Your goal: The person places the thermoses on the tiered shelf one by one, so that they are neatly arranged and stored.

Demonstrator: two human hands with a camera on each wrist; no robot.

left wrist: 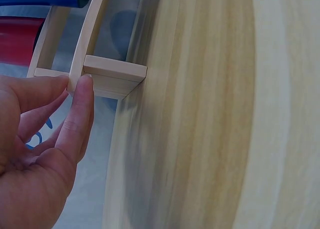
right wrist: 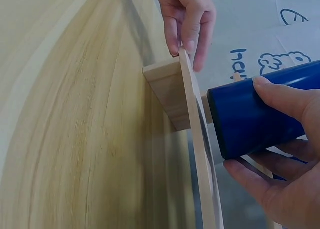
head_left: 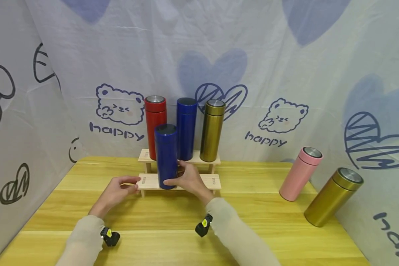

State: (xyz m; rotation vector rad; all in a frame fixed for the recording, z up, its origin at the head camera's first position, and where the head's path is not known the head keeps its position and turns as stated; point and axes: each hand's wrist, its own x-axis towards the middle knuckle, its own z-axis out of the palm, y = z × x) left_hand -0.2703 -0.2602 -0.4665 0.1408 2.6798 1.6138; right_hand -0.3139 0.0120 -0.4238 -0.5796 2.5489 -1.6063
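Note:
My right hand (head_left: 190, 180) grips a blue thermos bottle (head_left: 166, 155) near its base, thumb on one side and fingers round the other. The bottle stands upright over the lower step of a pale wooden two-step stand (head_left: 206, 181); in the right wrist view its base (right wrist: 216, 124) is at or just above the board. With thumb and fingertips, my left hand (head_left: 117, 190) pinches the left end of that lower board (left wrist: 80, 54). On the upper step stand a red thermos (head_left: 155, 114), a second blue thermos (head_left: 187, 125) and a gold thermos (head_left: 213, 129).
At the right of the wooden table (head_left: 146, 236), a pink thermos (head_left: 299, 175) and another gold thermos (head_left: 332, 197) stand near the edge. A white cloth (head_left: 159, 55) with hearts and bear drawings hangs behind and at both sides.

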